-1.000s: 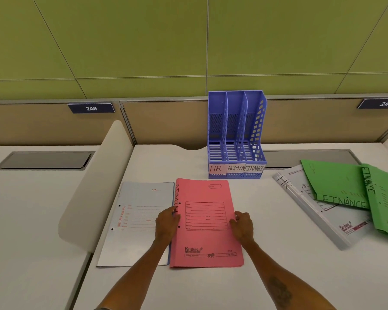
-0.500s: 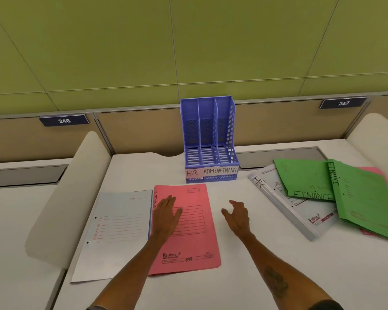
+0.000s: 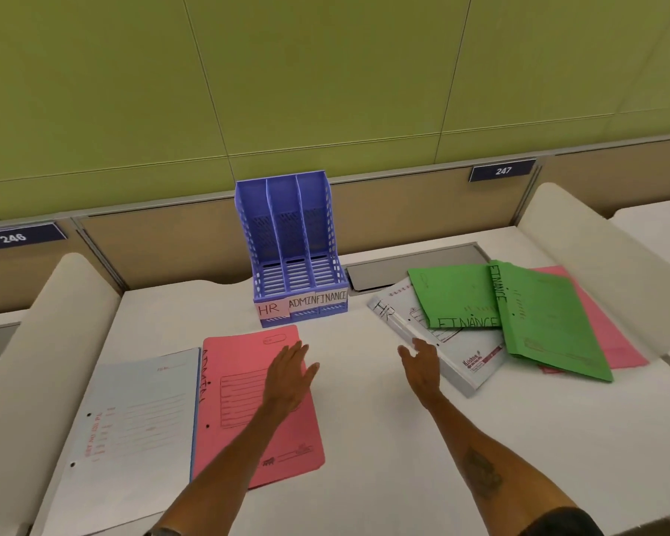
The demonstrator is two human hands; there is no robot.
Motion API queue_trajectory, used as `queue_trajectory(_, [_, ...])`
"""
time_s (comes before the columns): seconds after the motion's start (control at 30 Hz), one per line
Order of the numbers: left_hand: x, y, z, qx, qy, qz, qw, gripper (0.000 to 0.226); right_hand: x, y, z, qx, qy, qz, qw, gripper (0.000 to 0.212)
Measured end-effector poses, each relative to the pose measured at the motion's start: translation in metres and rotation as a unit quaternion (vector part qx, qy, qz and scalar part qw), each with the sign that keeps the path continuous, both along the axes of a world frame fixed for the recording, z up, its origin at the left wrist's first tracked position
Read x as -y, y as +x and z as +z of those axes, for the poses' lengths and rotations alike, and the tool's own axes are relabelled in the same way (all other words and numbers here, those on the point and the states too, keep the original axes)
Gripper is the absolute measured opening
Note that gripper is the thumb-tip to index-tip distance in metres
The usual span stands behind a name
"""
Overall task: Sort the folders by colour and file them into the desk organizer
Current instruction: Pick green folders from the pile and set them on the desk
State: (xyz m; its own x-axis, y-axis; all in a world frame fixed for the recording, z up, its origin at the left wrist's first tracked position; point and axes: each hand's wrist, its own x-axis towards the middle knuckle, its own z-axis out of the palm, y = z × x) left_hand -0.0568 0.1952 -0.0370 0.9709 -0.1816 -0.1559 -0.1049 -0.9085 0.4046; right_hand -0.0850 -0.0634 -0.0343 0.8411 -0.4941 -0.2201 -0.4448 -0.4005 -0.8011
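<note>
White desk (image 3: 364,439): empty blue plastic three-slot organizer (image 3: 291,265) at the back, pink card ADMIN folder (image 3: 244,400) flat before it. My left hand (image 3: 289,375) is spread flat over that folder, right hand (image 3: 420,365) loose, holding nothing, beside the white HR folder (image 3: 465,365). I'd slide it from under the green folders (image 3: 550,323), not lift.

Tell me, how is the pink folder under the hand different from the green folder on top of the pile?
The pink folder lies on the desk; the green folder rests askew atop other folders. The left hand is over the pink folder; no hand touches the green folder. The green folder reads FINANCE; the pink folder's lettering is blurred. Both are closed, outside the organizer.
</note>
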Motion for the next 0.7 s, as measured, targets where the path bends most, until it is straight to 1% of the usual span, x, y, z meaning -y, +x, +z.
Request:
queue_trajectory(0.1, [0.019,0.002,-0.002,-0.003,-0.004,-0.018,1.0,0.056,0.027,-0.004,0.0,0.011,0.036,-0.068,0.997,0.047])
queue_trajectory(0.17, [0.032,0.003,-0.003,-0.005,-0.005,-0.026,1.0,0.055,0.047,-0.004,0.0,0.013,0.052,-0.122,0.991,0.041])
queue_trajectory(0.2, [0.038,0.003,-0.003,-0.007,-0.005,-0.031,0.999,0.054,0.057,-0.004,0.0,0.016,0.062,-0.149,0.987,0.034])
queue_trajectory(0.27, [0.05,0.003,-0.005,-0.011,-0.006,-0.039,0.999,0.053,0.079,-0.004,-0.002,0.02,0.085,-0.199,0.976,0.009])
queue_trajectory(0.3, [0.055,0.003,-0.006,-0.013,-0.008,-0.041,0.999,0.052,0.088,-0.005,-0.002,0.025,0.097,-0.222,0.97,0.004])
queue_trajectory(0.33, [0.059,0.003,-0.006,-0.015,-0.011,-0.041,0.999,0.052,0.098,-0.006,-0.003,0.034,0.114,-0.248,0.961,0.004])
queue_trajectory(0.43, [0.071,0.003,-0.009,-0.022,-0.017,-0.042,0.999,0.051,0.128,-0.012,-0.008,0.05,0.163,-0.335,0.927,0.018])
queue_trajectory(0.57, [0.084,0.006,-0.013,-0.027,-0.019,-0.041,0.999,0.05,0.162,-0.019,-0.011,0.053,0.222,-0.406,0.885,0.029])
queue_trajectory(0.6, [0.086,0.007,-0.013,-0.027,-0.017,-0.04,0.999,0.05,0.17,-0.02,-0.013,0.05,0.238,-0.402,0.883,0.034])
queue_trajectory(0.7, [0.092,0.009,-0.016,-0.029,-0.02,-0.033,0.999,0.049,0.19,-0.021,-0.011,0.042,0.293,-0.346,0.89,0.044])
